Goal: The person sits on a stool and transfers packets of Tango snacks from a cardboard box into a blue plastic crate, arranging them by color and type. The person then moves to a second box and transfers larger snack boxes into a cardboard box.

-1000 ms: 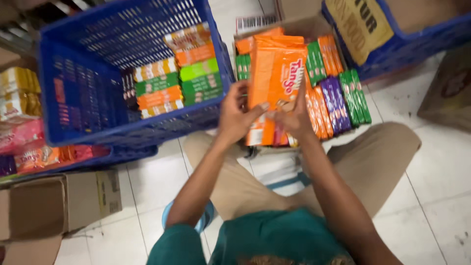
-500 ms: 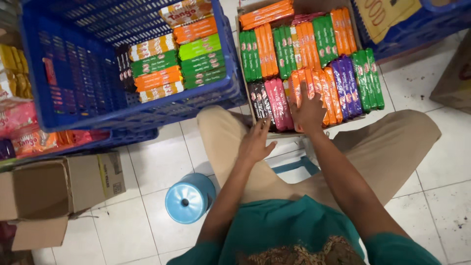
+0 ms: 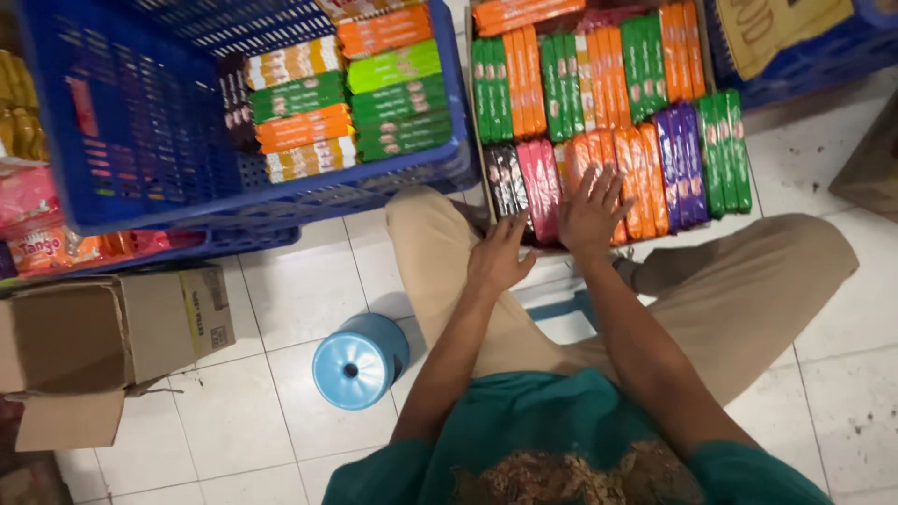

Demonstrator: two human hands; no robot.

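Packing step: right hand [image 3: 591, 208] flat, fingers spread, pressing orange wafer packs [image 3: 613, 173] into carton [image 3: 697, 56] front row. Left hand [image 3: 499, 257] empty, half curled at carton edge. Next likely: square the row.

- The floor [image 3: 290, 309] was pale square tile with dark grout lines.
- A blue plastic crate [image 3: 140, 140] stood at upper left.
- A brown cardboard box [image 3: 112, 337] sat open at left.
- A round light-blue stool [image 3: 360, 360] stood nearby.
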